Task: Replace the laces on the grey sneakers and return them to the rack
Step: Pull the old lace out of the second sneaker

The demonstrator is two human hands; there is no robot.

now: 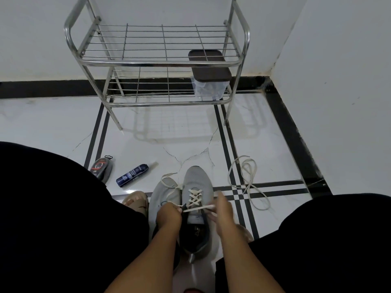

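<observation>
Hands (169,216) pinching flat lace (195,208), knit sneaker (195,182)

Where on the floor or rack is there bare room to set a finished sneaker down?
Free: the top shelf left of the box, the lower shelf likewise, and the floor between rack and sneakers. Crowded: the bottle and polish on the left, the loose lace on the right, both hands at the sneakers.

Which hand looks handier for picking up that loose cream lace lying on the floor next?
Probably the right hand: the loose cream lace lies on the white tiles on its side of the grey sneaker. The left hand would have to cross over the shoe. Both hands now pinch the threaded lace.
</observation>
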